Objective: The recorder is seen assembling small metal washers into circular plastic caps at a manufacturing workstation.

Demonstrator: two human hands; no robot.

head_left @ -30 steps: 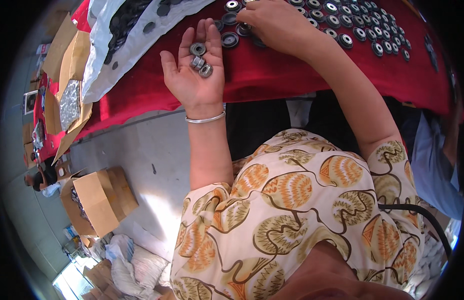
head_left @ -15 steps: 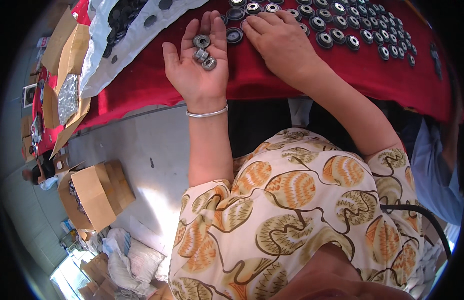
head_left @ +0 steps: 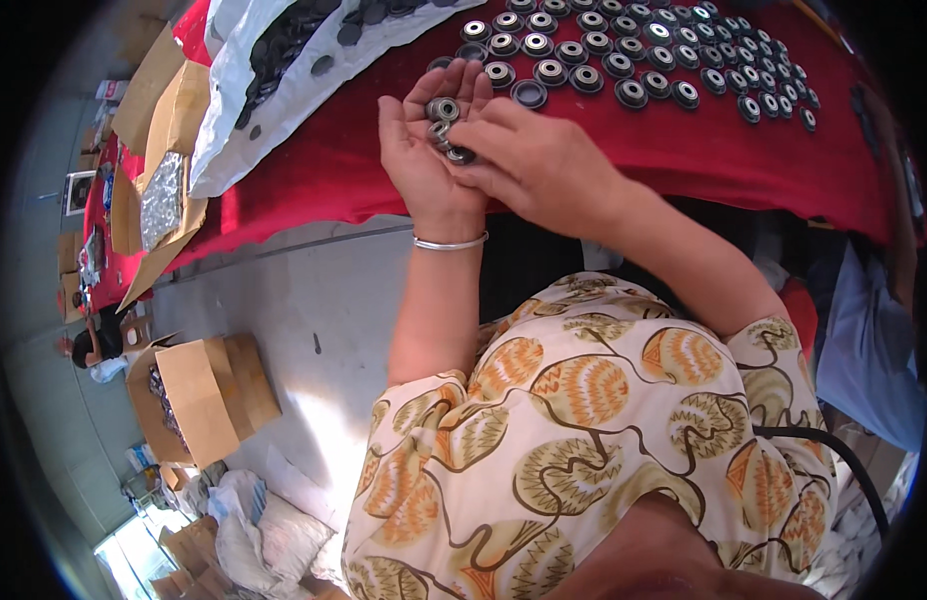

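Observation:
My left hand [head_left: 434, 165] lies palm up, cupping a few small metal ball bearings [head_left: 443, 110] on its palm and fingers. Over that palm my right hand [head_left: 544, 165] reaches across, its thumb and fingertips closed around the lowest ball bearing [head_left: 461, 155]; the fingers partly cover it. Beyond both hands, rows of round black caps with bearings seated in them [head_left: 586, 79] stand on the red cloth [head_left: 684, 165]. A black cap with no bearing in it [head_left: 530, 94] sits at the near end of the rows, close to my right hand.
Left of the rows, a white plastic bag [head_left: 274, 120] lies spread with many loose black discs on it. An open cardboard box [head_left: 159, 190] stands beside it. On the floor are another carton [head_left: 209, 400] and white sacks [head_left: 289, 530]. Someone in blue clothing [head_left: 869, 350] is at the right.
My right hand has left the rows of caps and come left and nearer, onto the bearings in my left palm. My left hand has shifted slightly right and nearer.

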